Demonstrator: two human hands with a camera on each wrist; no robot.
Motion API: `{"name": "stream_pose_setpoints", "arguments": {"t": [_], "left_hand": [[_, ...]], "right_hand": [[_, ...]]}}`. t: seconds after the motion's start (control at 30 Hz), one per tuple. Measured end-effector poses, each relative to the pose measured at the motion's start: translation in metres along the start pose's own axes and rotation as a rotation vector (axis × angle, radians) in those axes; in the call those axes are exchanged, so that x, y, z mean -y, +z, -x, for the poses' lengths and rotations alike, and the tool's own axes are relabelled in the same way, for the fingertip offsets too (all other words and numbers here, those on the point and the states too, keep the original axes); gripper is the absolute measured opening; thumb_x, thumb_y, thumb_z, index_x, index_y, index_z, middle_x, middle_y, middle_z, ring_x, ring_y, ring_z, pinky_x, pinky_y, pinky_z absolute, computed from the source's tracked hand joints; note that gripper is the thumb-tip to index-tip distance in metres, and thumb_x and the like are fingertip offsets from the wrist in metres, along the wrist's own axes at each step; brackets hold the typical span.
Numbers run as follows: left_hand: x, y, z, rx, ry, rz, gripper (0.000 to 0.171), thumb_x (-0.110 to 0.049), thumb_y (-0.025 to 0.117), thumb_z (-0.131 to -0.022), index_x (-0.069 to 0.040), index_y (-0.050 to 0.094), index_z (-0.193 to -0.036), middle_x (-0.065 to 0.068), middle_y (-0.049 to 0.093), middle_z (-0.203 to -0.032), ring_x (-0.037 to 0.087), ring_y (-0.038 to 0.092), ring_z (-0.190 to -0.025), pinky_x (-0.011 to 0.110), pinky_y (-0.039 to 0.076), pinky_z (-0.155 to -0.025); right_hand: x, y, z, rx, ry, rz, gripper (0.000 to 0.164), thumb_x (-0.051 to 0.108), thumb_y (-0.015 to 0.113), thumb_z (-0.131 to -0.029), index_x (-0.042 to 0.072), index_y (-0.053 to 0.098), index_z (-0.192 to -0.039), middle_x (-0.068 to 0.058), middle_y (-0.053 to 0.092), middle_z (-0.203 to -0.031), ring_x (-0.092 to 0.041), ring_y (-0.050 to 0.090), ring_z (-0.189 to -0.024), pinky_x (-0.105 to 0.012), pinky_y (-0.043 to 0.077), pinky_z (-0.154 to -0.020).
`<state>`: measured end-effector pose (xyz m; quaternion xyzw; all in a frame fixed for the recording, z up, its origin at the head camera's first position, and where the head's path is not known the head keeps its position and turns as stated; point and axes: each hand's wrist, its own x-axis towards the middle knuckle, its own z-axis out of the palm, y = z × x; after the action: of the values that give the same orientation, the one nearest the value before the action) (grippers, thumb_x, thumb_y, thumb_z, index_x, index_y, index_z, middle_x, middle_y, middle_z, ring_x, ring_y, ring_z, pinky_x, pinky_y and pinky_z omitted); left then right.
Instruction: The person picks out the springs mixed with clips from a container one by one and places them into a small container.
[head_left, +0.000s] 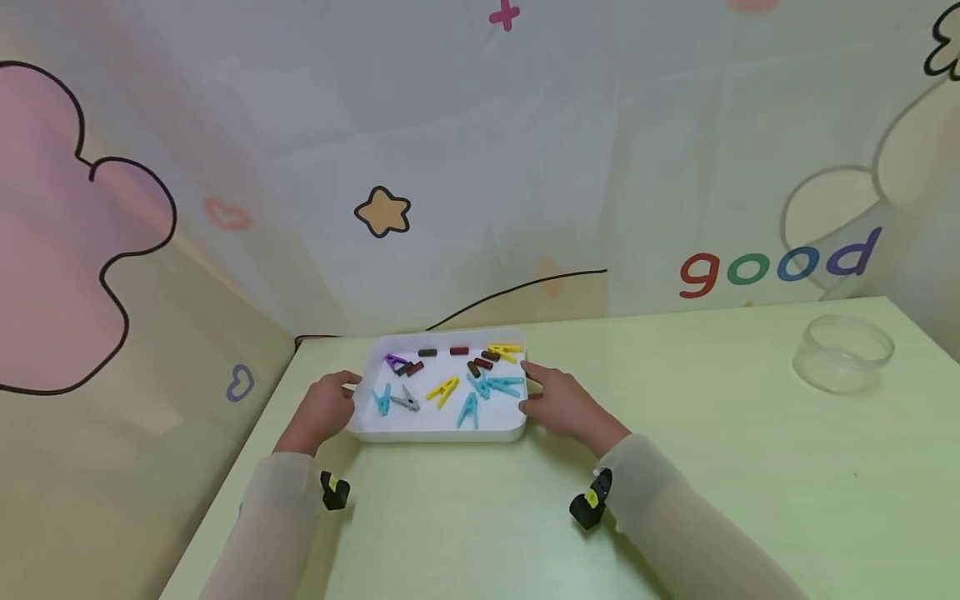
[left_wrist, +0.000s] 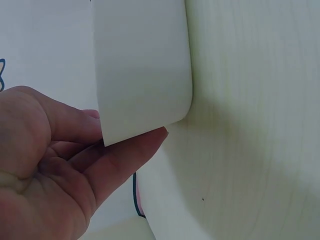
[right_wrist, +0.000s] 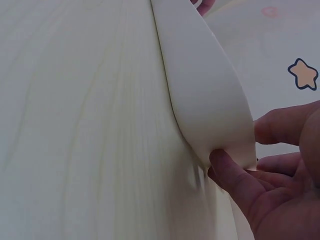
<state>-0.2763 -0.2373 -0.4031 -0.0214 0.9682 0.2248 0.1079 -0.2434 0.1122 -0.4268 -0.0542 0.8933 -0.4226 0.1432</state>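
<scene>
A white rectangular tray sits on the table toward the back. My left hand grips its left end, and my right hand holds the right end. In the left wrist view, the thumb is at the rim and fingers press the outer wall. Fingers of the right hand pinch the tray's end wall in the right wrist view. Inside the tray lie blue clothespins, yellow clothespins, a purple clothespin, a grey clothespin and several small dark-red and brown cylinder-like pieces.
A clear round container stands at the right of the pale green table. Behind the table hangs a printed cloth, close to the tray's far side. Both wrists wear small black devices.
</scene>
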Motion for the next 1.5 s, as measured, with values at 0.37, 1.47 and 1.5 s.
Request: {"name": "stream_pose_setpoints", "arguments": {"t": [0.37, 1.47, 1.5], "left_hand": [[-0.011, 0.001, 0.002, 0.005, 0.023, 0.001, 0.046, -0.002, 0.041, -0.092, 0.0, 0.047, -0.138, 0.029, 0.056, -0.131, 0.039, 0.056, -0.121, 0.046, 0.055, -0.09], [-0.04, 0.033, 0.026, 0.174, -0.006, 0.236, 0.046, -0.005, 0.05, -0.097, -0.008, 0.042, -0.142, 0.025, 0.053, -0.137, 0.034, 0.062, -0.113, 0.037, 0.06, -0.075], [-0.044, 0.032, 0.024, 0.18, 0.001, 0.237, 0.045, -0.006, 0.05, -0.097, -0.008, 0.042, -0.142, 0.025, 0.052, -0.137, 0.034, 0.062, -0.113, 0.037, 0.06, -0.076]], "right_hand": [[-0.008, -0.012, 0.004, -0.009, -0.049, 0.03, 0.069, 0.021, 0.063, -0.091, 0.011, 0.031, -0.152, -0.015, 0.037, -0.154, -0.03, 0.047, -0.13, -0.029, 0.049, -0.078], [-0.057, -0.038, 0.051, 0.041, 0.019, -0.078, 0.071, 0.019, 0.062, -0.092, 0.013, 0.027, -0.154, -0.017, 0.029, -0.157, -0.041, 0.036, -0.14, -0.052, 0.045, -0.103], [-0.059, -0.041, 0.052, 0.038, 0.02, -0.083, 0.071, 0.019, 0.061, -0.093, 0.013, 0.026, -0.154, -0.017, 0.029, -0.157, -0.041, 0.034, -0.141, -0.053, 0.044, -0.104]]}}
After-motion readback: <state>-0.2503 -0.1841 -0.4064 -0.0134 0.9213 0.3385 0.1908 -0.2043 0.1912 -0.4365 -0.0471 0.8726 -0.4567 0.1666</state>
